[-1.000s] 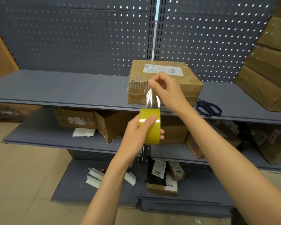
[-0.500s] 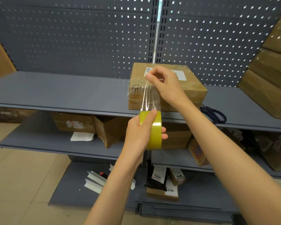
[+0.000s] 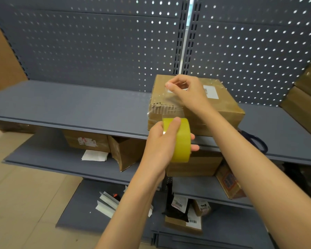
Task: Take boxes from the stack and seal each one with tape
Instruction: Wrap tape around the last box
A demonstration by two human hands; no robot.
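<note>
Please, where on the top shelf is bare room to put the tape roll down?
The top shelf is bare from its left end up to the box. A smaller bare strip lies right of the box, between the scissors and the stacked boxes. The front edge by the box is crowded: both hands work there, and the scissors lie close.

Scissors [image 3: 257, 142] largely hidden behind right forearm. Stack [image 3: 305, 97] cut off by right edge. Box [image 3: 223, 112] label partly covered by right hand [image 3: 188, 92]; print illegible. Lower-shelf labels too small to read.
</note>
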